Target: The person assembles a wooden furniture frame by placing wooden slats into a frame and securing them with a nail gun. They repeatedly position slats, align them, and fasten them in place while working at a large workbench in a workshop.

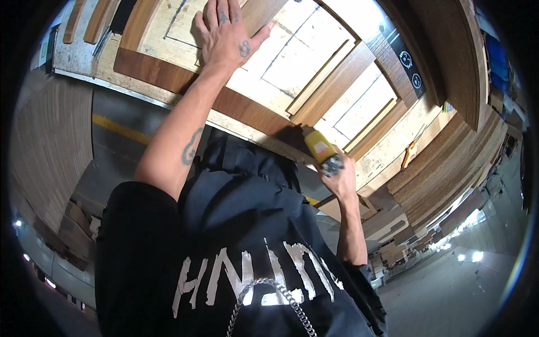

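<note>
A brown wooden frame (247, 106) with several crosspieces lies on a pale, marked workbench (168, 102). My left hand (224, 42) rests flat on its far left part, fingers stretched and thumb apart, beside a crosspiece (261, 14). Wrapped round a yellow tool that looks like a nail gun (320, 145) is my right hand (341, 180). The tool's nose is at the frame's near rail, close to where a middle crosspiece (337, 78) meets it; whether it touches cannot be made out. Thin pale strips (321, 77) run alongside some crosspieces.
Orange-handled pliers (410, 153) lie on the bench's right part. A large dark brown panel (457, 50) stands at the far right, above stacked boards (443, 168). More brown boards (50, 129) are at the left. Loose wooden strips (100, 21) lie at the far left.
</note>
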### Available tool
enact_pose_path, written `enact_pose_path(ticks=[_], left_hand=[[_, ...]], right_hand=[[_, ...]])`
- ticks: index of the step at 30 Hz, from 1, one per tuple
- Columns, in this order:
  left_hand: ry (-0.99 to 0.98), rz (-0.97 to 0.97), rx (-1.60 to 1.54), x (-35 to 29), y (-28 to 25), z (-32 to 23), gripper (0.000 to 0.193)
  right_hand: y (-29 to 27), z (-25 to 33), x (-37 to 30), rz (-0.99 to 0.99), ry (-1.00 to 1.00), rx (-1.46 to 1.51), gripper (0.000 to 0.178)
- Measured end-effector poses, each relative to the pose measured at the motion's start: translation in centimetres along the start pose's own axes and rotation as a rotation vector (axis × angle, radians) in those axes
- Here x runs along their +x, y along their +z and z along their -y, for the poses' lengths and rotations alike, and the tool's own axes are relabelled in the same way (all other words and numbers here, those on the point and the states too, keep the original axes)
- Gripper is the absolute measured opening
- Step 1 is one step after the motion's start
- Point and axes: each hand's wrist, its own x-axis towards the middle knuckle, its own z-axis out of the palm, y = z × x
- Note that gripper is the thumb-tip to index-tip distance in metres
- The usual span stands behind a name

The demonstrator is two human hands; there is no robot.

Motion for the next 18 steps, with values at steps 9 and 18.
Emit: enact_pose_path(ticks=[9,18], left_hand=[[-0.006,0.093,0.112,0.0,1.6,0.3,0.102],[-0.038,0.125,0.068,-0.1,1.3,0.4,0.102]], right_hand=[[-13.0,-3.8,8.5,-0.220,-0.018,-0.159,0.036],[-18.2,-2.2,16.6,-0.221,-0.145,-0.117,0.033]])
